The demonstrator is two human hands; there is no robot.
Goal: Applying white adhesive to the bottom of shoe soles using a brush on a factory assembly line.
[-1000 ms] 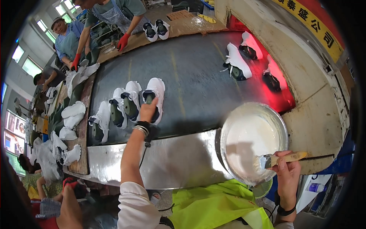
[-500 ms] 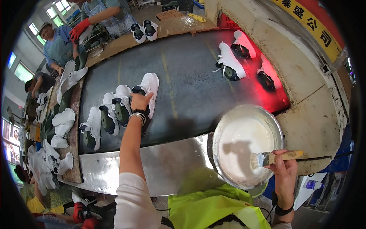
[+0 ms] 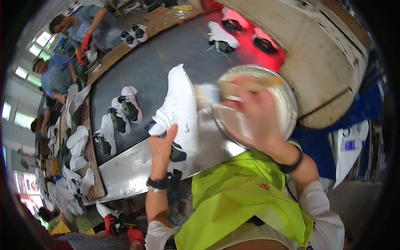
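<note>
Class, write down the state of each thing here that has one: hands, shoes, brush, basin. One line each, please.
Left hand: closed on white shoe
Right hand: gripping brush, motion-blurred
White shoe: held up, toe pointing away from the person
Brush: bristles at the shoe's side; contact unclear
Basin: uncovered, containing white liquid
Three shoes: lined up on dark surface
Two far shoes: lit red

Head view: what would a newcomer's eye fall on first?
First, the white shoe mid-picture, held by the left hand. Just right of it, the blurred right hand holds a brush partly over the metal bowl. Red light tints two shoes near the top; a yellow-green apron fills the lower middle.
</note>
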